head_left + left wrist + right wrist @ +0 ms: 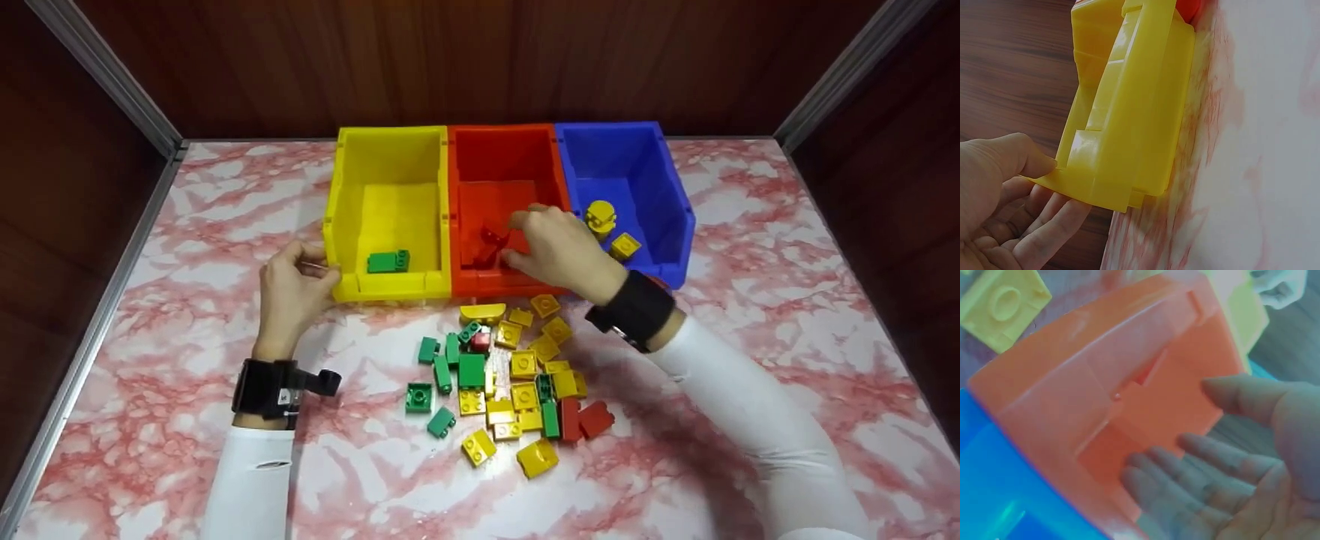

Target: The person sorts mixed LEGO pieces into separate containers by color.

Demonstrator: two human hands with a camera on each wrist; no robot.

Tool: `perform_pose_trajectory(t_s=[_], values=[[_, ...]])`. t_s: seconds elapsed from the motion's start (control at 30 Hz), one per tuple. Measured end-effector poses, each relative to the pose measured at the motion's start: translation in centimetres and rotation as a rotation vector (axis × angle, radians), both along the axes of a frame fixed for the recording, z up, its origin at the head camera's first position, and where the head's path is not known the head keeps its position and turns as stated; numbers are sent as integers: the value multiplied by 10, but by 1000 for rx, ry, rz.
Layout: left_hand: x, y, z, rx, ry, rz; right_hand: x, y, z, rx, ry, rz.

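Observation:
My left hand grips the front left edge of the yellow bin, thumb on one side and fingers on the other, as the left wrist view also shows. Over the red bin hangs my right hand. Its thumb and fingers are apart with nothing between them in the right wrist view. A red brick appears just left of the right fingertips, within the red bin. Green bricks lie in the yellow bin. Yellow pieces are in the blue bin.
In front of the bins, a loose pile of toy bricks covers the marbled tabletop: yellow bricks, green bricks and a few red bricks. A dark wood panel stands behind the bins, with side panels left and right.

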State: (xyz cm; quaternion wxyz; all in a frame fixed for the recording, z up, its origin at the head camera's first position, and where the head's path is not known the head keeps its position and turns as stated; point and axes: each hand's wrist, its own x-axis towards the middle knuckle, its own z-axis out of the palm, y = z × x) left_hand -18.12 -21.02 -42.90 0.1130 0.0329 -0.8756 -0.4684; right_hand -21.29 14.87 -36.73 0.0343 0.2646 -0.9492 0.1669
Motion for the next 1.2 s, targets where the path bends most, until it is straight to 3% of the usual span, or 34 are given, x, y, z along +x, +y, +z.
perform_pose_trajectory(t_s=[0.27,0.43,0.67,1.0,1.2], values=[[-1,-1,-1,-6,14,3,44,39,10,-73,114,187],[-2,0,-2,-10,23,3,72,70,0,-83,154,294],[-2,0,-1,-8,9,7,106,100,-22,-74,155,345],[-1,1,1,-3,-13,-4,148,111,-63,-32,-152,231],[0,0,1,4,-26,9,158,104,-73,-27,-216,164]])
